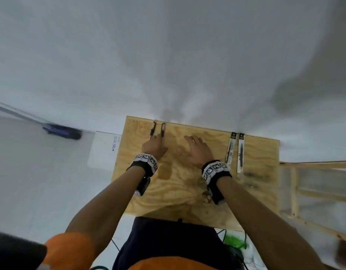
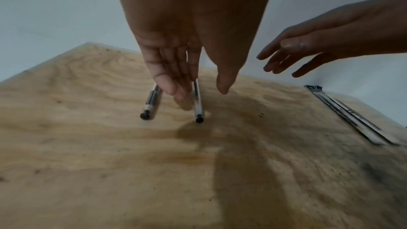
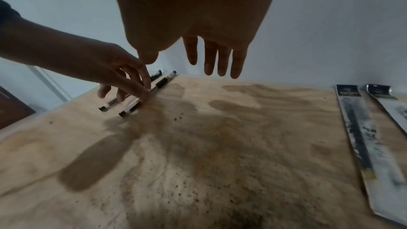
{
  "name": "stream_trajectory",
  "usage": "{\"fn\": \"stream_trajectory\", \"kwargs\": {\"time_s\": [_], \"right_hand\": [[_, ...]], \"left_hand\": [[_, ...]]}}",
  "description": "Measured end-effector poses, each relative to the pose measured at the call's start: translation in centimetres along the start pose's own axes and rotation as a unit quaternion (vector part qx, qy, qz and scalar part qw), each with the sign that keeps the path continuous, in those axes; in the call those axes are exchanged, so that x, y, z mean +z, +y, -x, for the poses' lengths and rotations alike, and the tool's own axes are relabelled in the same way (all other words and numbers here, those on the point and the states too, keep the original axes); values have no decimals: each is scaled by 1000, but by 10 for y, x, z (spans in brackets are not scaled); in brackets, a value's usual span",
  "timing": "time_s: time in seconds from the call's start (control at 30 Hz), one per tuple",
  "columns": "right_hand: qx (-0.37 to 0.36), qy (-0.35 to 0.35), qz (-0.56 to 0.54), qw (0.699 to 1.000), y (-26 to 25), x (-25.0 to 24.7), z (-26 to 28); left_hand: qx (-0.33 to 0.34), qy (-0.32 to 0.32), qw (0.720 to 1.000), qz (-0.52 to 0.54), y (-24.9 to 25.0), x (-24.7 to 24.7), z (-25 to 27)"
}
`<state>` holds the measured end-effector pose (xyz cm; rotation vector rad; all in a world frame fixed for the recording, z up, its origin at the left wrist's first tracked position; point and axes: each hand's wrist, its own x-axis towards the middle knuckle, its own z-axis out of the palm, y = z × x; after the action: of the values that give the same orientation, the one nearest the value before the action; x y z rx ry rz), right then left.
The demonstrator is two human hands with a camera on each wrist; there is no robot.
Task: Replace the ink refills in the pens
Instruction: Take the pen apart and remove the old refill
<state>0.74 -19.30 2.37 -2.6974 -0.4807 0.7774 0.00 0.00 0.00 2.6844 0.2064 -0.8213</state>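
Lying: two pens (image 1: 157, 130), two refill packs (image 1: 235, 151).

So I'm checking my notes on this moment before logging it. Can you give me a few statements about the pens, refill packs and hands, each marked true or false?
1. Two pens lie side by side at the far left of the plywood table. True: left pen, right pen.
2. The right hand holds a refill pack. False: it hovers open over the table, holding nothing.
3. Two refill packs lie at the table's far right. True.
4. The left hand has lifted a pen off the table. False: its fingers reach down to the pens, which both lie on the wood.
5. One refill pack is torn open and empty. False: both lie flat, seemingly unopened.
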Motion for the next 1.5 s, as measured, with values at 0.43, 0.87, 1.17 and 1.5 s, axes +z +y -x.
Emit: {"fn": "stream_trajectory", "kwargs": {"time_s": [0.43, 0.87, 1.17, 1.5], "right_hand": [[44, 25, -50, 997, 22, 8, 3], [38, 37, -51, 997, 15, -4, -2], [28, 49, -43, 997, -6, -3, -1], [20, 21, -23, 999, -2, -9, 0]], "left_hand": [[18, -17, 997, -68, 12, 12, -1], [207, 5, 977, -53, 9, -15, 18], [216, 32, 975, 41, 15, -6, 25], [265, 23, 962, -60, 21, -5, 28]]}}
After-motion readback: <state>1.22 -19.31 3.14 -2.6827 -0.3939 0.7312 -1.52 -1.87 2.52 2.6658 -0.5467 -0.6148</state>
